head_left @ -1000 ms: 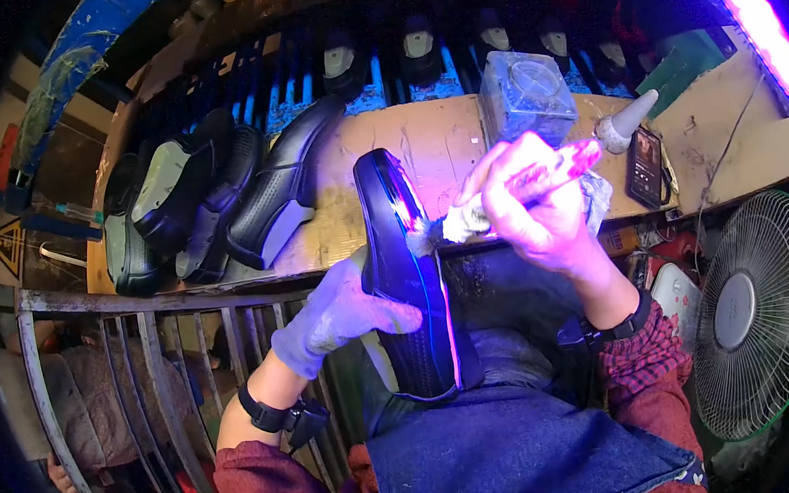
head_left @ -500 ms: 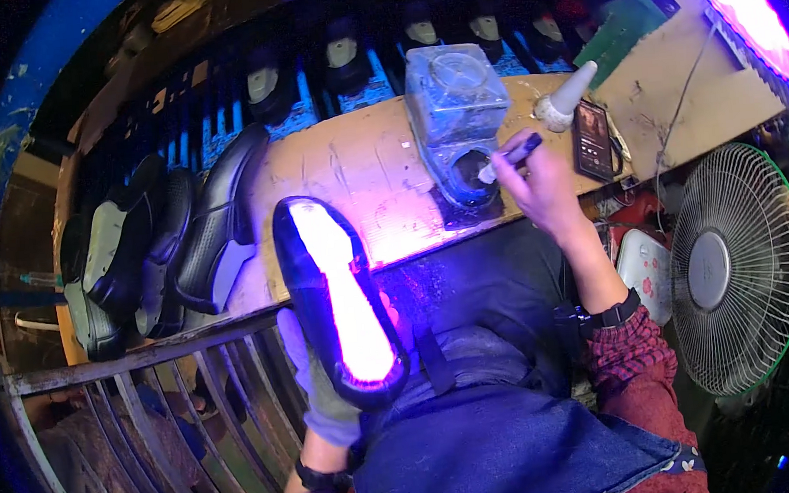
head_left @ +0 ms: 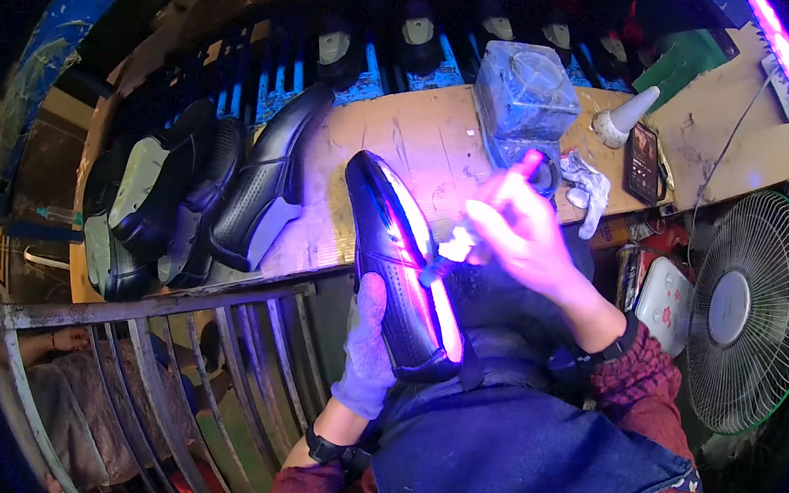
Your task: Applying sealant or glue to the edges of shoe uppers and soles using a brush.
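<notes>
My left hand (head_left: 366, 360), in a pale grey-purple glove, is closed on a black shoe (head_left: 388, 284). The shoe is tilted on its side, its sole edge glaring in the violet light. In my bare right hand (head_left: 528, 231) is a small brush (head_left: 456, 244), pale near its head and partly hidden by the fingers. Its dark tip touches the shoe along the line between upper and sole. Beyond that hand stands a cloudy plastic container (head_left: 526, 92) with a round dark opening at its near side. A crumpled white glove (head_left: 586, 190) lies beside it at the table edge.
Several black shoes (head_left: 265, 187) with grey soles lie at the left of the cardboard-covered table (head_left: 335, 196). More sit on a blue rack (head_left: 432, 75) behind. A white cone-shaped bottle (head_left: 627, 117), a phone (head_left: 643, 164) and a fan (head_left: 728, 308) are at right. A metal railing (head_left: 154, 307) runs at left.
My right hand has come from the container's opening to the shoe, bringing the brush against its edge. My left hand has turned the shoe from sole-up onto its side. The view has shifted left.
</notes>
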A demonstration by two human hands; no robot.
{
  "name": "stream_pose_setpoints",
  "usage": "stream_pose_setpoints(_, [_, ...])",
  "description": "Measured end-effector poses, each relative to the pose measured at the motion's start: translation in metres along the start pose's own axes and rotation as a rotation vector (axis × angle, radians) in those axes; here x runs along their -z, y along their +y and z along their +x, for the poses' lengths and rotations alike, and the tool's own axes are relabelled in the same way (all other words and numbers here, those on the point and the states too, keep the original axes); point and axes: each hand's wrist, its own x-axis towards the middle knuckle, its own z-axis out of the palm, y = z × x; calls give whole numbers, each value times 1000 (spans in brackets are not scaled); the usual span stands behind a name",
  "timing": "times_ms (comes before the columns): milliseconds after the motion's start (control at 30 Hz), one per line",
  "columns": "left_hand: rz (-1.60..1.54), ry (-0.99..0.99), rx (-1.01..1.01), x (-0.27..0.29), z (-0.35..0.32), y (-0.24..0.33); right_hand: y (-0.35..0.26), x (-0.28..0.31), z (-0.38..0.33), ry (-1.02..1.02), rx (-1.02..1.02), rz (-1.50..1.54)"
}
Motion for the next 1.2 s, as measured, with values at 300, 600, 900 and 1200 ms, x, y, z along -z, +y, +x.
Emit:
stream_pose_setpoints(300, [53, 114, 60, 6, -1, 4, 2, -24, 81, 176, 193, -440])
stream_pose_setpoints(600, [12, -168, 81, 10, 3, -2, -2, -26, -9, 126, 157, -296])
stream_pose_setpoints(900, [-91, -586, 212, 3, 10, 6, -56, -14, -35, -251, 111, -255])
stream_pose_setpoints(1200, [1170, -529, -687, -26, 26, 44, -109, -5, -2, -689, 839, -361])
